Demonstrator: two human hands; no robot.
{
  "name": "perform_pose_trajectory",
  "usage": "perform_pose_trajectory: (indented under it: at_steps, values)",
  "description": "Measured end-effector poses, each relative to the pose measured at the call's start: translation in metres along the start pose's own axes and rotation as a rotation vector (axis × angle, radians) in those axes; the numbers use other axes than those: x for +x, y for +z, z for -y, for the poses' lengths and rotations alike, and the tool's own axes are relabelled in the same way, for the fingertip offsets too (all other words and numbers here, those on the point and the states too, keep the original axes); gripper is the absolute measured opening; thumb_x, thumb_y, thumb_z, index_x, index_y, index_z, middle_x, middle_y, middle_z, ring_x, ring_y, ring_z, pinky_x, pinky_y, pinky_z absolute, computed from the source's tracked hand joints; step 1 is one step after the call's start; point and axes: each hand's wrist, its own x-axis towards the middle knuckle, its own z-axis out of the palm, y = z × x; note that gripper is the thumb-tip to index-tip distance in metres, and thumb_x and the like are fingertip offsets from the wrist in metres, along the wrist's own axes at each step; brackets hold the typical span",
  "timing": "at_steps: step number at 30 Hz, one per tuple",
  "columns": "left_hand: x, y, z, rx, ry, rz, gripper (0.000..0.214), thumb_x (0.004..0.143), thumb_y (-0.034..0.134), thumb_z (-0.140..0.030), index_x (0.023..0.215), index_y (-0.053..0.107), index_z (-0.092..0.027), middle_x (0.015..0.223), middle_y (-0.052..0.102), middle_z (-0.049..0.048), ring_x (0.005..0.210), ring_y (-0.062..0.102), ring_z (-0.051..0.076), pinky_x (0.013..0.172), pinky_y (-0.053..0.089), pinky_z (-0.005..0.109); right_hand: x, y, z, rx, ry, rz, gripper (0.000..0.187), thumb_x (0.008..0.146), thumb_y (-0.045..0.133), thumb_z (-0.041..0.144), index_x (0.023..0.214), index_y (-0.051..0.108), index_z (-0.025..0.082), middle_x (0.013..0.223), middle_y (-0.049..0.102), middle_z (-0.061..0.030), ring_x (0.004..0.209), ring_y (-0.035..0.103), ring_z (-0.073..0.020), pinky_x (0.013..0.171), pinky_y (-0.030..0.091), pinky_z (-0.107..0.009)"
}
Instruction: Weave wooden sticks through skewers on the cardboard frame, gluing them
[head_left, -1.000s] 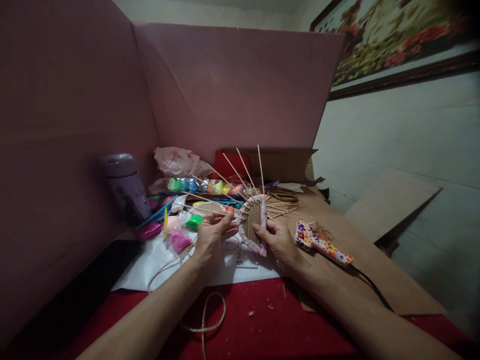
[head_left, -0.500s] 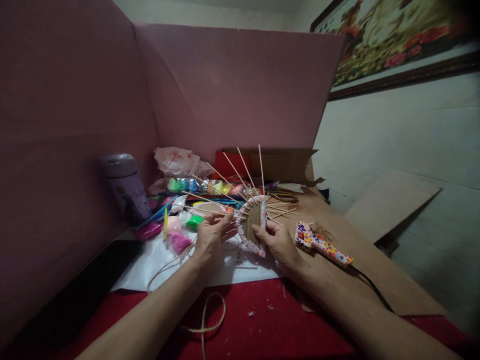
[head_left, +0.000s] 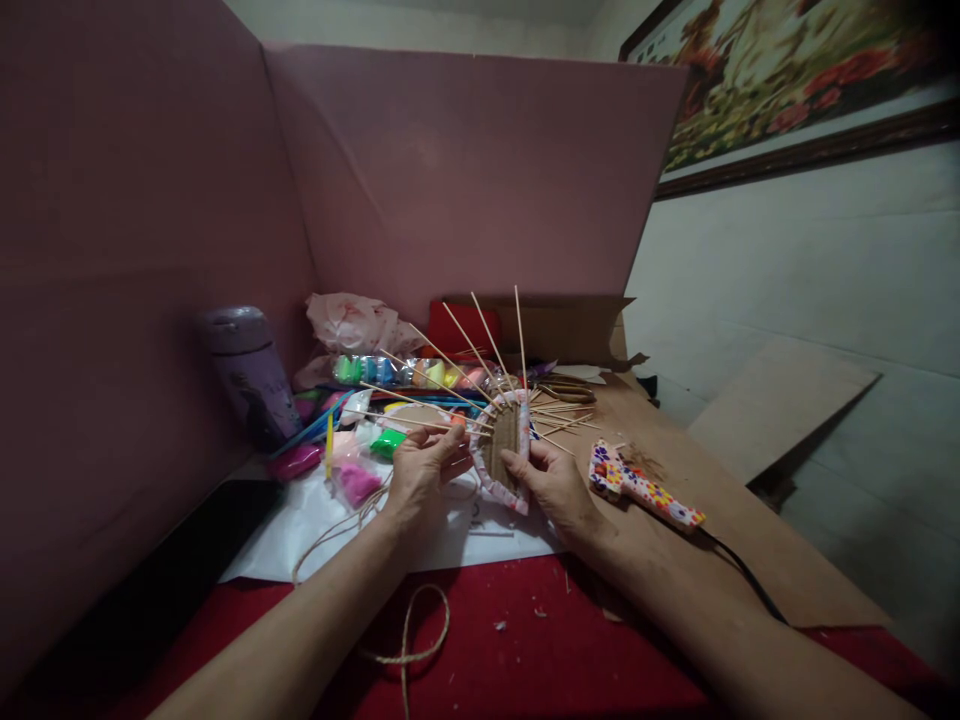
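Note:
My right hand (head_left: 559, 490) grips a half-round cardboard piece (head_left: 504, 450) by its straight right side, thumb on the brown face. White and pink wrapping covers its rim. Several thin wooden sticks (head_left: 466, 335) fan out from its curved edge, up and to the left. At the lowest stick (head_left: 401, 420), my left hand (head_left: 427, 465) is closed, thumb and forefinger pinching it near the cardboard. The other left fingers curl beneath, partly hidden.
Bagged coloured clay (head_left: 358, 480), a purple bottle (head_left: 251, 380) and twine (head_left: 427, 655) lie left. On the right are loose sticks (head_left: 566, 415), scissors (head_left: 566, 388) and a flower-patterned, gun-shaped tool (head_left: 649, 490) with a black cord. Pink panels (head_left: 472, 180) stand behind.
Both hands and the cardboard piece keep nearly the same pose. The whole view has shifted very slightly.

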Motion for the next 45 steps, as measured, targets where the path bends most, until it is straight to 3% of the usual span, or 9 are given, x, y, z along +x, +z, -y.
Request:
perform_pose_trajectory:
  at_steps: [9, 16, 36, 45]
  values:
    - [-0.0005, 0.0007, 0.0012, 0.003, 0.010, -0.016, 0.036, 0.049, 0.081, -0.029, 0.071, 0.055, -0.015, 0.063, 0.062, 0.0003, 0.054, 0.061, 0.012, 0.053, 0.050, 0.024, -0.0013, 0.0011, 0.0004, 0.029, 0.003, 0.018, 0.034, 0.067, 0.069, 0.043, 0.085, 0.069, 0.014, 0.078, 0.069, -0.0054, 0.070, 0.060, -0.0190, 0.066, 0.046, -0.030]
    - [0.0014, -0.0006, 0.0039, 0.033, 0.014, -0.002, 0.033, 0.051, 0.080, -0.029, 0.069, 0.056, -0.015, 0.065, 0.064, 0.0020, 0.056, 0.060, 0.012, 0.056, 0.050, 0.026, -0.0010, 0.0007, -0.0015, 0.073, 0.021, 0.028, 0.032, 0.066, 0.070, 0.040, 0.084, 0.069, 0.014, 0.076, 0.069, -0.0038, 0.065, 0.058, -0.0159, 0.062, 0.044, -0.027]
    - [0.0044, -0.0030, 0.0052, 0.037, 0.007, 0.024, 0.033, 0.053, 0.079, -0.029, 0.073, 0.057, -0.015, 0.066, 0.065, 0.0012, 0.059, 0.062, 0.013, 0.059, 0.051, 0.027, -0.0023, 0.0020, -0.0007, 0.109, 0.042, 0.044, 0.035, 0.066, 0.071, 0.040, 0.094, 0.069, 0.017, 0.093, 0.071, -0.0064, 0.077, 0.064, -0.0210, 0.069, 0.049, -0.032]
    - [0.0036, -0.0021, 0.0037, 0.037, 0.011, 0.015, 0.035, 0.049, 0.080, -0.030, 0.072, 0.057, -0.015, 0.064, 0.066, 0.0008, 0.056, 0.062, 0.013, 0.058, 0.050, 0.026, -0.0020, 0.0022, -0.0010, 0.104, 0.040, 0.042, 0.037, 0.066, 0.071, 0.041, 0.092, 0.069, 0.015, 0.089, 0.071, -0.0073, 0.076, 0.064, -0.0219, 0.068, 0.049, -0.032]
